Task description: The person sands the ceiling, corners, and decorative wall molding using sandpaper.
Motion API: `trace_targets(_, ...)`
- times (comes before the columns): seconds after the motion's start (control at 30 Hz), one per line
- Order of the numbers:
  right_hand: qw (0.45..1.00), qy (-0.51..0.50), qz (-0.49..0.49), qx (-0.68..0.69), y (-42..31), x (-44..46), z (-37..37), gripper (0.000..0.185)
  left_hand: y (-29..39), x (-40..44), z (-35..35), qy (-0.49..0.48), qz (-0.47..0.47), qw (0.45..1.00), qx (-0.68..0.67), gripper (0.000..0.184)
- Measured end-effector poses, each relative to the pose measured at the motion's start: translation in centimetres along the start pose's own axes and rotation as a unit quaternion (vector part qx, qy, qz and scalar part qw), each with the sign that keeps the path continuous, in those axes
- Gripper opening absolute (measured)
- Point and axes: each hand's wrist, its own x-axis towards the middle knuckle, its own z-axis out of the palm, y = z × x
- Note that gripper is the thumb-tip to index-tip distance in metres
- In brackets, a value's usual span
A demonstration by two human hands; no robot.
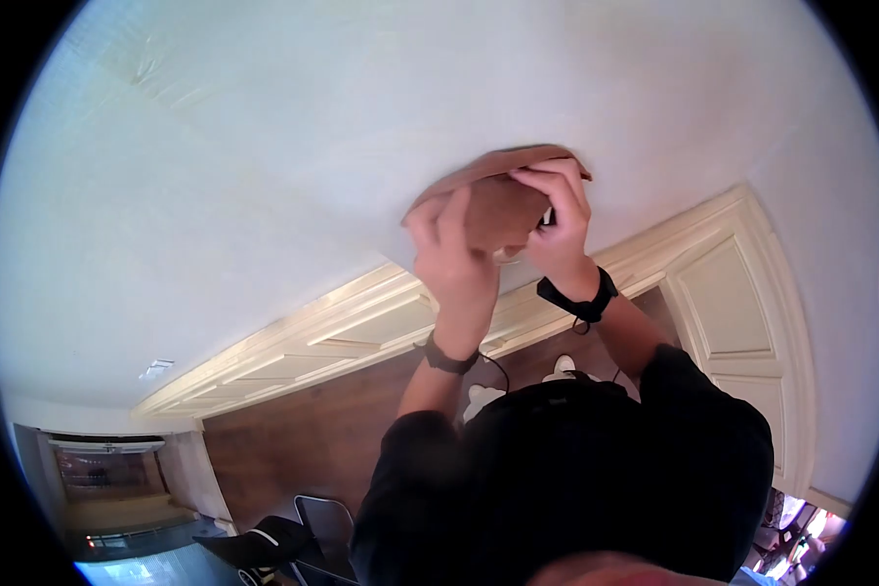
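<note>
Plain pale wall [264, 166] fills most of the view, smooth, with a few faint marks toward upper left. Light is cool and bluish on the left, a bit pinker to the right. Cream panelled woodwork [352, 317] runs along the wall's lower edge, slanted in this view; taller cream panel [728, 303] with moulded frame on the right. Small white wall plate [156, 369] near the left end. Floor [283, 425] is brown, wood-look. Dark chair [327, 523] at the bottom, left of centre. Lower left: white-framed opening [107, 447], detail too small to tell. Bottom right: colourful clutter [796, 537], unreadable.
</note>
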Motion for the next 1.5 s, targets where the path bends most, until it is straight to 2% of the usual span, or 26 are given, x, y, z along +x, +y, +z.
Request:
trace_targets(0.2,0.998,-0.003,0.058,-0.038,5.0,-5.2,-2.9,0.041,1.0,-3.4,3.8,-0.106,-0.033,0.994,0.023,0.049)
trace_targets(0.3,0.994,-0.011,0.112,0.002,4.6,-6.9,-2.7,0.045,-0.5,-5.2,3.9,-0.107,-0.031,0.994,0.023,0.063)
trace_targets(0.4,0.997,-0.044,0.059,0.006,4.1,-6.8,-1.6,0.046,-0.7,-5.4,2.2,-0.093,-0.071,0.992,0.037,0.052)
trace_targets(0.5,0.996,-0.063,0.042,0.057,2.6,-5.0,-0.5,0.044,-0.4,-4.2,0.5,-0.058,-0.077,0.995,0.032,0.053)
trace_targets(0.6,0.994,-0.068,0.008,0.083,0.3,-1.1,-0.2,0.044,0.3,-1.9,-0.3,0.008,-0.028,0.999,0.046,0.062)
trace_targets(0.73,0.993,-0.065,-0.045,0.088,-0.9,3.5,-0.6,0.049,2.2,1.9,-0.7,0.044,0.004,0.999,0.033,0.062)
trace_targets(0.83,0.993,-0.046,-0.07,0.088,-1.2,6.4,-1.3,0.047,2.2,4.3,-0.4,0.064,0.033,0.997,0.023,0.05)
trace_targets(0.97,0.991,-0.055,-0.084,0.092,0.2,5.9,-2.1,0.045,3.4,3.9,0.6,0.085,0.021,0.996,0.009,0.04)
trace_targets(1.1,0.992,-0.096,-0.058,0.064,2.1,2.2,-3.3,0.042,2.2,0.3,2.0,0.057,0.014,0.998,0.027,0.035)
trace_targets(1.23,0.988,-0.142,-0.015,0.062,3.9,-3.0,-2.9,0.036,-0.5,-4.5,2.6,-0.011,-0.059,0.998,0.019,0.038)
trace_targets(1.33,0.984,-0.171,0.009,0.053,5.6,-7.3,-2.9,0.038,-2.3,-8.6,3.3,-0.074,-0.101,0.991,0.042,0.043)
trace_targets(1.37,0.981,-0.191,0.019,0.04,6.0,-8.7,-3.0,0.033,-2.8,-9.9,3.6,-0.093,-0.115,0.988,0.045,0.044)
trace_targets(1.47,0.966,-0.253,0.055,0.015,7.9,-13.7,-3.0,0.029,-5.2,-14.5,4.7,-0.158,-0.189,0.966,0.074,0.038)
trace_targets(1.5,0.957,-0.278,0.081,0.018,8.3,-15.3,-3.2,0.024,-6.3,-16.5,5.0,-0.199,-0.226,0.949,0.088,0.031)
